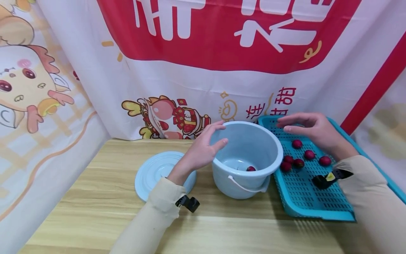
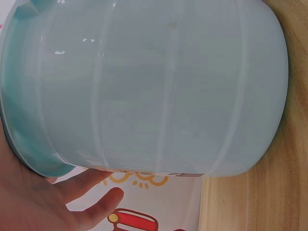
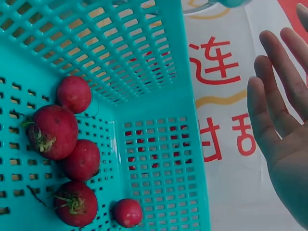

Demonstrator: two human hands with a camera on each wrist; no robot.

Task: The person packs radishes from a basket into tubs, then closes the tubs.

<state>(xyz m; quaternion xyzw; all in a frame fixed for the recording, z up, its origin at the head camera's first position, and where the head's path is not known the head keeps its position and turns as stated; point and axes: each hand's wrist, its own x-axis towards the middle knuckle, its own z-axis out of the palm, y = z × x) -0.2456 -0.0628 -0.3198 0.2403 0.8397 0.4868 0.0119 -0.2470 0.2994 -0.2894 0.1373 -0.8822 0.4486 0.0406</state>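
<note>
A light blue bucket (image 1: 247, 185) stands upright with its handle hanging at the front. One red radish (image 1: 251, 169) lies on its floor. My left hand (image 1: 204, 148) is at the bucket's left rim, fingers extended and thumb apart; in the left wrist view those fingers (image 2: 91, 190) lie alongside the bucket's outer wall. Over the far end of a teal basket (image 1: 312, 213), my right hand (image 1: 312, 128) hovers with fingers loosely extended and nothing held. Several red radishes (image 3: 53, 132), some with green stem stubs, lie inside that perforated basket.
To the left of the bucket, a round light blue lid (image 1: 152, 169) lies flat on the wooden table (image 1: 95, 211), partly behind my left forearm. A printed cloth (image 1: 177, 81) hangs along the table's back edge. The basket sits close against the bucket's right side.
</note>
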